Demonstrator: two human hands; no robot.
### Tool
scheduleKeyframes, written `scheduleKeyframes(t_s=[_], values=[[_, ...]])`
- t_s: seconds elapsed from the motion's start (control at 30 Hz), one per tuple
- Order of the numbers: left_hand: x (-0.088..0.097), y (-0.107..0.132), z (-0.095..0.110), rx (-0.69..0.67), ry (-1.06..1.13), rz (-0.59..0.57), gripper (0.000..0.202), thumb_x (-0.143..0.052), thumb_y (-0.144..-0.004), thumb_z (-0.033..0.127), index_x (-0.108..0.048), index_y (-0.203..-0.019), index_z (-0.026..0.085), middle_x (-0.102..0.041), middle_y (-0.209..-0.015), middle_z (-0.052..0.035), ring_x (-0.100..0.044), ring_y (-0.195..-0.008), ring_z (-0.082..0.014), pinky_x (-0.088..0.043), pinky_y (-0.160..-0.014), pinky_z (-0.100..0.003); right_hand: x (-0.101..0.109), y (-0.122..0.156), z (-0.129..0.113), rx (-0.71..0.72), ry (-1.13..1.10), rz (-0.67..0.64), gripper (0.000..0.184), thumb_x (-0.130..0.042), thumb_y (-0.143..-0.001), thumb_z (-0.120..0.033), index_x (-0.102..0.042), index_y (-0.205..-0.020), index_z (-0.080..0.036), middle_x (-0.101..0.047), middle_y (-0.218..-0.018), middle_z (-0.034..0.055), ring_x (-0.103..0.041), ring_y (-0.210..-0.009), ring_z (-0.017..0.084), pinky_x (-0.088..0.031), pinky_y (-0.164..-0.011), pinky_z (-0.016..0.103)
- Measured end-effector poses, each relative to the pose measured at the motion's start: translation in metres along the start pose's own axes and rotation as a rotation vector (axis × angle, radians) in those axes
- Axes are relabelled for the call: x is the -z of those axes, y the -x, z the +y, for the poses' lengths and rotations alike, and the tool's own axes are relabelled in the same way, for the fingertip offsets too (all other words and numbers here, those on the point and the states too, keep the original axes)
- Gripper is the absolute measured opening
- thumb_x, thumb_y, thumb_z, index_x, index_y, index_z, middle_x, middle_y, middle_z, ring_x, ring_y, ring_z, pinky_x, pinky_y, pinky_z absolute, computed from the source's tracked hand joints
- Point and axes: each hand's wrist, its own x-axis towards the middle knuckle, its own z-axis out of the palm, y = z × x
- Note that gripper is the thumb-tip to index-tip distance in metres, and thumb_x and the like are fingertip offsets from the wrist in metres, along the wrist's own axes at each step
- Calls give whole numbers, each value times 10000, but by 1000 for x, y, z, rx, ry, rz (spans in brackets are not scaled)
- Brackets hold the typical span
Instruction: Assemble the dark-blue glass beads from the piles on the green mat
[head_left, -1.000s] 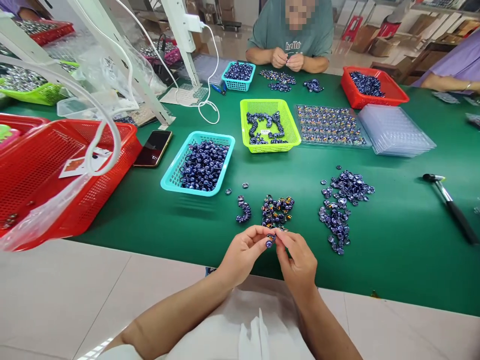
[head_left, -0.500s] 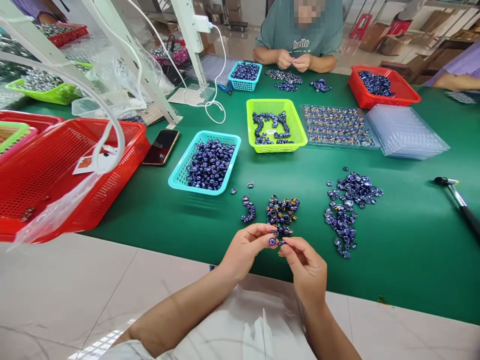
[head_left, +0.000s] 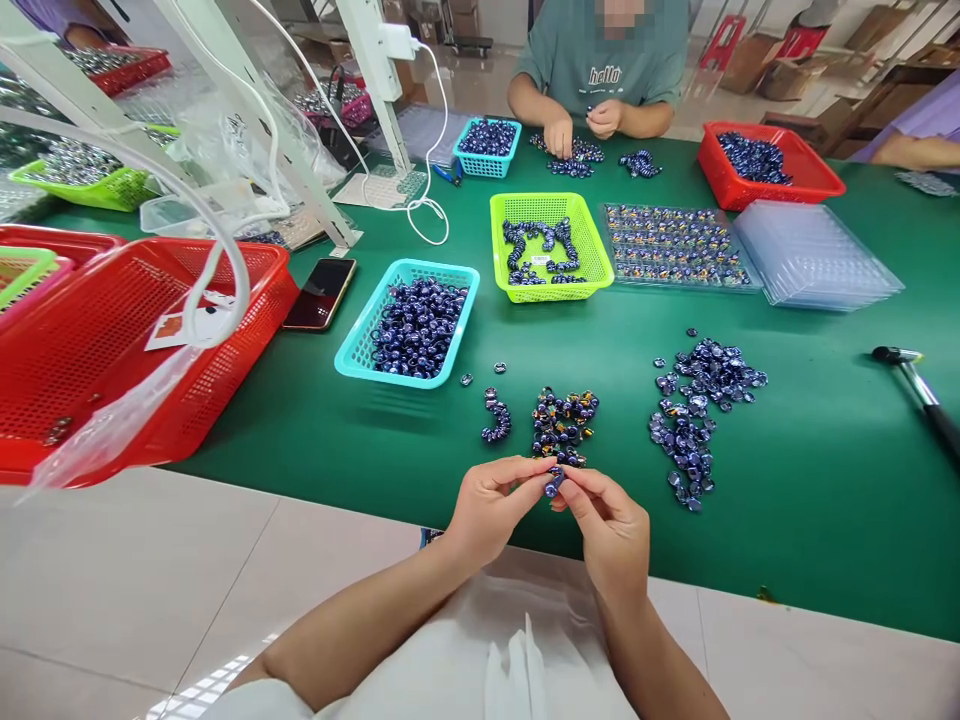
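Note:
A small shiny dark-blue metal part [head_left: 554,482] is pinched between the fingertips of my left hand [head_left: 491,505] and my right hand [head_left: 613,525], just above the table's near edge. Both hands are closed, with their fingertips almost touching around it. The fingers cover much of the part. Right beyond them lies a pile of dark-blue parts with orange glints [head_left: 564,420]. A short curved row of dark-blue parts [head_left: 496,420] is to its left. Over to the right spreads a loose pile of flat dark-blue caps [head_left: 690,440].
A blue basket [head_left: 345,355] full of dark-blue parts stands at left, beside a phone [head_left: 320,294]. Further back are a green basket [head_left: 499,215], a filled clear tray [head_left: 679,245] and stacked clear trays [head_left: 821,255]. A hammer [head_left: 919,395] lies at right. A co-worker [head_left: 600,75] sits opposite.
My hands have come together, joining a small flat piece from the right hand to the part in the left. Across the table, the co-worker's hands have parted, one reaching to a pile.

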Motion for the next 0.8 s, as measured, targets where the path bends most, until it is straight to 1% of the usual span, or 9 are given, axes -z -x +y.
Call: scheduleKeyframes(t_s=[0.2,0.33,0.43,0.57,0.67,0.8], values=[[2,5,-1,-260,-219,-95,185,-675,-879,240,-806,-1009,242,-790,-867,-68,-703,-805,-208,-553,-767,-324,0,-2,1,-31,-11,10,147,-715,-859,-291,-776,-980,-235,-766,-874,27,-701,-666,153,-626,-639,285],[4,6,-1,-356,-269,-139,227,-650,-895,203,-779,-1076,249,-784,-882,-75,-693,-828,-209,-540,-789,-334,0,-3,-1,-41,-32,4,138,-726,-852,-301,-774,-963,-234,-765,-852,25,-705,-670,152,-629,-639,278],[5,7,-1,-363,-290,-135,211,-675,-878,192,-779,-1055,240,-782,-883,-82,-694,-843,-216,-537,-790,-335,1,-4,-3,-45,-63,-43,169,-724,-851,-321,-759,-987,-225,-752,-809,21,-700,-641,150,-628,-603,275],[8,7,-1,-335,-318,-152,164,-662,-889,201,-782,-994,237,-771,-886,-85,-687,-814,-209,-534,-774,-329,2,-4,-5,-57,-92,-177,222,-693,-876,-347,-736,-1052,-219,-728,-822,24,-677,-606,131,-616,-568,264],[10,8,-1,-347,-316,-180,171,-642,-901,212,-780,-997,242,-766,-859,-86,-686,-800,-213,-537,-764,-334,0,-3,-5,-33,-114,-203,202,-681,-887,-338,-743,-1042,-224,-689,-832,18,-665,-596,122,-607,-552,257],[13,8,-1,-359,-300,-174,171,-658,-889,210,-790,-990,249,-771,-889,-93,-692,-834,-224,-542,-781,-342,-1,-2,-4,-35,-133,-222,190,-671,-897,-308,-748,-1053,-232,-654,-825,6,-654,-585,113,-596,-544,256]])
